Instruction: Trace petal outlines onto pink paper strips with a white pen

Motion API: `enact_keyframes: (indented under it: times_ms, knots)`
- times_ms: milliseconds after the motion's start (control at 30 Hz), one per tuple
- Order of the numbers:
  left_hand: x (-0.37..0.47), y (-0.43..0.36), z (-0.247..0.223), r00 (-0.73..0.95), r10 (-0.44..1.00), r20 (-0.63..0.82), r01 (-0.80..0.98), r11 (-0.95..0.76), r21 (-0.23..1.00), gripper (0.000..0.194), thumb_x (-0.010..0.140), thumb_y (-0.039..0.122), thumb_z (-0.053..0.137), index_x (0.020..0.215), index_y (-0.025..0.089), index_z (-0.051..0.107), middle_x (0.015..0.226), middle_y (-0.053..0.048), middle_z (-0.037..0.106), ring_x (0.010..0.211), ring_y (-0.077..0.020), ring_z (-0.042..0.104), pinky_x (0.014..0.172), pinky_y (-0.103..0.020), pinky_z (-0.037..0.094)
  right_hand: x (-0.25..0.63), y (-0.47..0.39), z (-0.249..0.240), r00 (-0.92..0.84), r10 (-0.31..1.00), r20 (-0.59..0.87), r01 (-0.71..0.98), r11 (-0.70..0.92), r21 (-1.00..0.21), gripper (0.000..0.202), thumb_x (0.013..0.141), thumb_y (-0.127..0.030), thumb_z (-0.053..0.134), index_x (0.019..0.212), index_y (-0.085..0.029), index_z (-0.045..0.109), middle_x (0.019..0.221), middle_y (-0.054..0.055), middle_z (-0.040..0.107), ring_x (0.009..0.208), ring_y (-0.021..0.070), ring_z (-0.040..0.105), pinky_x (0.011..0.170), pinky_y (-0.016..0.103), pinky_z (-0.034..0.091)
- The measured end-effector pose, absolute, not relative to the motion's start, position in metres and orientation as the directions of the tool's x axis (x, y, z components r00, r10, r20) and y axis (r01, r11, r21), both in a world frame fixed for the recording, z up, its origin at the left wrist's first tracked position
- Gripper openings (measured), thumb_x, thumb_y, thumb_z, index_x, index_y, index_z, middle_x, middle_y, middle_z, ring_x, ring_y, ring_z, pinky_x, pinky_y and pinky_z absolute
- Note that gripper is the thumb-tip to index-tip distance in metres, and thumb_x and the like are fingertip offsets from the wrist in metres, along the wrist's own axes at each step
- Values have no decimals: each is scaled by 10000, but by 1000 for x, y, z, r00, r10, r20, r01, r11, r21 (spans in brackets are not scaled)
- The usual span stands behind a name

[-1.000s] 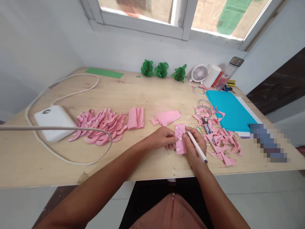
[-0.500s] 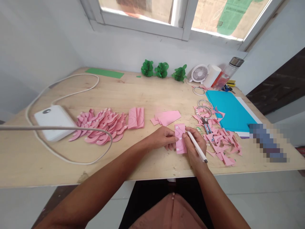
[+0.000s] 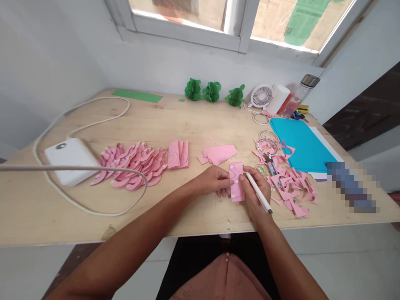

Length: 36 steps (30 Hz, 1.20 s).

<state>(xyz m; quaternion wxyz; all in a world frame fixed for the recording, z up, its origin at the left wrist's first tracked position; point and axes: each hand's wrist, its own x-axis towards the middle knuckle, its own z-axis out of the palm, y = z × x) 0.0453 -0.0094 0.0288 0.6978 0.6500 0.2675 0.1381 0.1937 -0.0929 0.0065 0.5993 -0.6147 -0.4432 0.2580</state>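
A pink paper strip (image 3: 236, 191) with curved pen lines and small white patches is held near the table's front edge. My left hand (image 3: 214, 181) pinches its left side. On the right side, my right hand (image 3: 256, 191) grips the strip and also holds a white pen (image 3: 258, 192), whose dark end points down toward my wrist. Plain pink strips (image 3: 221, 154) lie just behind my left hand. Farther left are folded pink pieces with drawn lines (image 3: 178, 154) and a heap of cut pink petal shapes (image 3: 137, 164).
Pink scraps (image 3: 292, 187) surround scissors (image 3: 271, 164) and tape rolls (image 3: 266, 146) at right. Blue paper (image 3: 303, 143), a fan (image 3: 261, 96) and a bottle (image 3: 300, 96) stand beyond. Green paper flowers (image 3: 211, 91) line the wall; a white power bank (image 3: 72, 160) with a looping cable lies left.
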Motion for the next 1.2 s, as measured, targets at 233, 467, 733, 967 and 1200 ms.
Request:
enact_keyframes:
  times_ms: [233,467,733,967,1200]
  knots:
    - [46,-8,29,824,531,-196,163,108,981,232,806,256,609,620,118,625,507,9,619,462,-84,584,472,-171,467,194,-93,6,472,855,215,226,118,-967,281,765,-339,672,1000,-185,682,777,16,656,683,145,587,605,255,476]
    - [45,-9,29,823,532,-198,159,119,980,221,815,227,601,625,117,627,515,9,625,473,-82,591,472,-164,467,194,-94,7,471,858,204,223,109,-969,279,773,-337,668,1008,-188,676,770,7,647,634,128,561,565,238,459]
    - [46,-8,28,823,535,-193,153,118,981,216,795,250,622,624,118,628,515,7,628,465,-84,589,469,-165,468,194,-94,9,466,859,211,238,108,-965,272,770,-334,667,1000,-189,680,764,6,647,635,129,563,569,240,461]
    - [45,-8,29,821,533,-207,171,116,978,228,801,260,626,623,118,634,505,10,621,463,-80,585,475,-164,468,193,-93,8,468,857,215,233,115,-966,278,768,-341,667,998,-185,674,771,10,647,641,129,562,574,240,464]
    - [45,-8,29,820,536,-200,162,119,980,242,802,277,647,616,122,625,501,12,620,459,-75,578,473,-159,464,193,-95,11,466,855,227,264,110,-958,263,775,-338,662,991,-189,679,774,12,657,654,137,579,585,246,471]
